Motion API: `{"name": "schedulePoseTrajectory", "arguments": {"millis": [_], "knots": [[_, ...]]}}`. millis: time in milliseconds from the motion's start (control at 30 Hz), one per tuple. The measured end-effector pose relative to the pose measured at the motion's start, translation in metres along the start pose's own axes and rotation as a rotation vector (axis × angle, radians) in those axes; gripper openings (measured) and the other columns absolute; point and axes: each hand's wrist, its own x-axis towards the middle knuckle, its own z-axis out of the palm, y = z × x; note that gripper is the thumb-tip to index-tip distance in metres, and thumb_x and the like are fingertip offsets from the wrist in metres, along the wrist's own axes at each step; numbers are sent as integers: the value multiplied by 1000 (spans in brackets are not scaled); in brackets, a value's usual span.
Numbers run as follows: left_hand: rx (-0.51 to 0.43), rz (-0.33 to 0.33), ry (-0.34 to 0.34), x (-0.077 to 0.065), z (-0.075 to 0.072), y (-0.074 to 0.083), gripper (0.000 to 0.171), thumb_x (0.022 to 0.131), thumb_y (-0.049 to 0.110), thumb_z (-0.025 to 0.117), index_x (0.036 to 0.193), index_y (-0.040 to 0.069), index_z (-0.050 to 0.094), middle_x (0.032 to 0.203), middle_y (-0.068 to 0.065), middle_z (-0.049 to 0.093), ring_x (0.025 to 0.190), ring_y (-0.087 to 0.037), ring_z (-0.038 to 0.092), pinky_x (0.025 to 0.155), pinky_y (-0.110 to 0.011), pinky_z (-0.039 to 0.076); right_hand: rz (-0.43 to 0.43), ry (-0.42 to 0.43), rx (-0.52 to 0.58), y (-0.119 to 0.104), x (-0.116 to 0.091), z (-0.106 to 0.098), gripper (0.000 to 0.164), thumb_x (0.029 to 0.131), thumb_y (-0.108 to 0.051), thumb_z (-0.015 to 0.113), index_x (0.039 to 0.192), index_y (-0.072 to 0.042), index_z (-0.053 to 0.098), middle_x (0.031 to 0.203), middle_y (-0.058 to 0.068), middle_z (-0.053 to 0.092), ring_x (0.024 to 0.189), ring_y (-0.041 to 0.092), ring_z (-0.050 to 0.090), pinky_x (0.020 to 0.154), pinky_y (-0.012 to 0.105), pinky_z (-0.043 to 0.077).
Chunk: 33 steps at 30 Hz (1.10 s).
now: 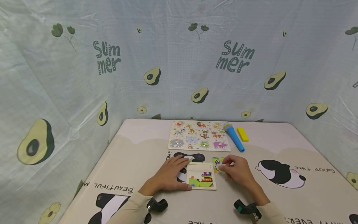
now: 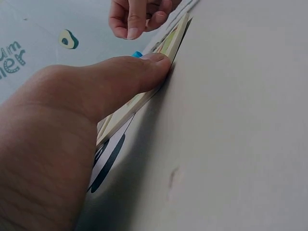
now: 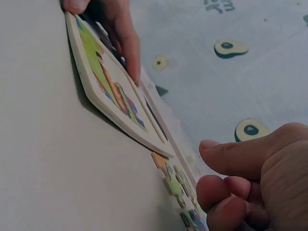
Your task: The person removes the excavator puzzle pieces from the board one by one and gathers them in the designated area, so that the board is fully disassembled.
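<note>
A wooden puzzle tray [image 1: 201,176] lies on the table, its lower part filled with jigsaw pieces showing green ground and a colourful train. My left hand [image 1: 173,174] rests along the tray's left side, fingers extended at the top corner and thumb [image 2: 149,72] on the near edge. Just right of the tray is a cluster of loose jigsaw pieces [image 1: 217,162]. Over these pieces is my right hand [image 1: 237,169], its fingers bent. In the right wrist view its thumb [image 3: 236,156] is apart from the curled fingers [image 3: 224,204], and no piece shows between them.
Behind the tray lies an animal peg board [image 1: 199,135]. To its right are a blue toy microphone [image 1: 235,138] and a yellow block [image 1: 242,134]. A printed cloth covers the table [image 1: 139,161], and a hanging sheet [image 1: 173,56] stands behind it.
</note>
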Motion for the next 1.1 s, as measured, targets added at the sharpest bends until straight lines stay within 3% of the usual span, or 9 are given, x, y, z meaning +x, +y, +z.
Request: {"name": "schedulePoseTrajectory", "arguments": {"millis": [233,400,500,800,1100], "knots": [[11,-4,1,0,0,-2,103,74,81,64,156,23,42,161,5,39,154,-23,24,124,-51,20,-95,-152,33,-13,-3,16,20,86,-7,79,103,-5,70,89,3,65,59,15,58,50,25,51],[12,-4,-1,1,0,-2,103,74,81,63,156,23,42,162,5,38,154,-23,23,124,-51,19,-137,-226,-64,-21,-6,22,29,84,-12,80,112,-6,71,99,0,69,77,15,56,63,22,51],[15,-2,0,1,0,-2,103,74,82,63,156,23,42,161,5,38,154,-23,24,124,-51,20,-127,-238,-134,-25,-8,26,32,82,-14,84,111,-10,72,98,-5,69,82,14,52,70,22,47],[18,-1,-1,1,0,0,102,75,81,64,156,23,42,161,5,38,154,-23,24,124,-51,19,-85,-230,-204,-33,-13,33,36,82,-8,84,115,-13,72,98,-7,65,81,14,49,73,30,42],[13,-7,-5,1,0,1,102,75,81,64,156,24,42,161,5,39,153,-23,24,123,-52,20,-164,-218,-191,-31,-14,35,31,81,-1,82,104,-16,70,92,-6,56,78,14,47,66,26,41]]}}
